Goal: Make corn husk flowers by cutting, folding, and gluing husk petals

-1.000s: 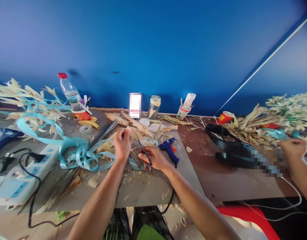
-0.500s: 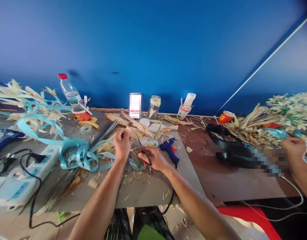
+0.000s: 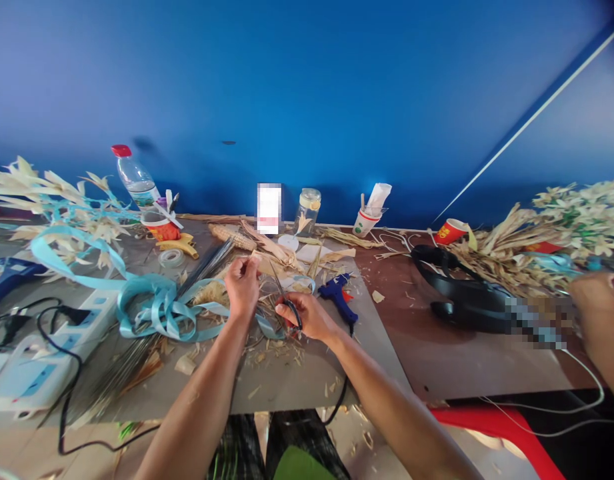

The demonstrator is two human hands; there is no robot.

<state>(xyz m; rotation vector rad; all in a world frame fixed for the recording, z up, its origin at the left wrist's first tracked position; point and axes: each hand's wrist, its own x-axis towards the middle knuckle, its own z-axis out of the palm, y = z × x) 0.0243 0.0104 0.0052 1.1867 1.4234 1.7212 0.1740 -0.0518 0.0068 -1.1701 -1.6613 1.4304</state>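
My left hand (image 3: pixel 243 288) is closed in a pinch on a thin strip of dry corn husk (image 3: pixel 259 261), held just above the grey work mat (image 3: pixel 297 373). My right hand (image 3: pixel 307 315) grips a pair of black-handled scissors (image 3: pixel 285 297), whose blades point up and left toward the husk strip. Both hands hover over a litter of husk scraps. Right behind the left hand lie loops of light blue ribbon (image 3: pixel 157 300), and a bundle of thin dark wires (image 3: pixel 201 267) lies beside them.
A blue glue gun (image 3: pixel 339 297) lies right of my hands. At the back stand a water bottle (image 3: pixel 134 177), a glass jar (image 3: pixel 307 210) and paper cups (image 3: pixel 367 223). A white power strip (image 3: pixel 41 360) with cables lies left. Another person's hand (image 3: pixel 599 303) works over husk flowers (image 3: pixel 571 227) on the right.
My hands have barely shifted, staying on the husk and scissors. The other person's hand at the right has moved further right and toward the frame's edge.
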